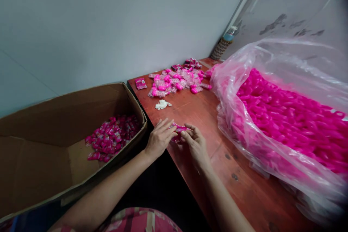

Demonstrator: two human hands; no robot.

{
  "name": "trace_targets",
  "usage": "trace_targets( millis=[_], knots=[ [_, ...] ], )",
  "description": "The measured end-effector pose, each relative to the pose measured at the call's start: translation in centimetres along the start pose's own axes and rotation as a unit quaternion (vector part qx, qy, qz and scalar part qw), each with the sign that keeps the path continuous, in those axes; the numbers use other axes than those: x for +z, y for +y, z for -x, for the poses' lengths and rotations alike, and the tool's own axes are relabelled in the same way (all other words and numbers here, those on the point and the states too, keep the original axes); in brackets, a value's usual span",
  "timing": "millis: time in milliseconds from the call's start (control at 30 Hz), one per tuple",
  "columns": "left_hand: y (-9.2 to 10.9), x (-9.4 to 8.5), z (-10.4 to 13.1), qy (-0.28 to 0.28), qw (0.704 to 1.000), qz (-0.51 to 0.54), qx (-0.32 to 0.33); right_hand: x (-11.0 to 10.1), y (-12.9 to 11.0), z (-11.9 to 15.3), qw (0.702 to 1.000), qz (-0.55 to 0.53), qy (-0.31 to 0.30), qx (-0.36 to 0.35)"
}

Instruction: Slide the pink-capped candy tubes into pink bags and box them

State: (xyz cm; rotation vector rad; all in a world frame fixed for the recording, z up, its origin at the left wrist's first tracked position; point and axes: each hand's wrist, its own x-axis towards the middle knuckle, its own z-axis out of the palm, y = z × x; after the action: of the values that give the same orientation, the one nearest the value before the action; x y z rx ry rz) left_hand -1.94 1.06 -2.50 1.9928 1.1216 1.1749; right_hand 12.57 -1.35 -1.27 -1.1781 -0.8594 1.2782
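A small pink packet (pixel 178 129) is between my two hands, just above the table's left edge. My right hand (pixel 194 143) pinches the packet's right end between thumb and fingers. My left hand (pixel 161 137) has its fingers extended, and their tips touch the packet's left end. Beyond my hands a crumpled white scrap (pixel 163 104) lies on the red table (pixel 190 106). Farther back is a pile of pink-capped pieces in clear wrapping (pixel 174 81), with a flat pink packet (pixel 140 83) to its left.
On the left stands an open cardboard box (pixel 67 98) holding many pink packets (pixel 111 137). A large clear plastic bag (pixel 228 105) full of bright pink pieces (pixel 293 123) covers the table's right side. A bottle (pixel 225 43) stands in the back corner by the walls.
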Motion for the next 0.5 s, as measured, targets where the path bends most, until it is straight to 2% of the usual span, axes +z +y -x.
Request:
trace_targets(
  millis=[67, 133, 200, 267, 367, 433, 500],
  knots=[
    [1.1, -0.6, -0.1, 0.003, 0.998, 0.057, -0.042, 0.4, -0.3, -0.4, 1.0, -0.016, 0.003, -0.001],
    [1.7, -1.1, -0.2, 0.01, 0.982, 0.14, -0.128, 0.5, -0.8, -0.6, 1.0, -0.02, 0.006, 0.006],
    [1.9, -1.5, -0.3, -0.021, 0.948, 0.23, -0.22, 0.5, -1.3, -0.7, 1.0, -0.012, -0.011, 0.022],
    [1.6, -1.5, -0.4, -0.076, 0.905, 0.307, -0.285, 0.5, -1.8, -0.7, 0.998, 0.012, -0.042, 0.04],
    [1.0, -1.1, -0.3, -0.117, 0.856, 0.377, -0.333, 0.2, -2.3, -0.9, 0.992, 0.062, -0.095, 0.062],
    [0.7, -0.8, -0.2, -0.108, 0.845, 0.387, -0.354, -0.1, -2.6, -1.7, 0.98, 0.118, -0.142, 0.068],
    [0.7, -0.7, -0.2, -0.082, 0.841, 0.379, -0.376, -0.7, -3.2, -3.5, 0.954, 0.246, -0.169, 0.04]
  ],
)
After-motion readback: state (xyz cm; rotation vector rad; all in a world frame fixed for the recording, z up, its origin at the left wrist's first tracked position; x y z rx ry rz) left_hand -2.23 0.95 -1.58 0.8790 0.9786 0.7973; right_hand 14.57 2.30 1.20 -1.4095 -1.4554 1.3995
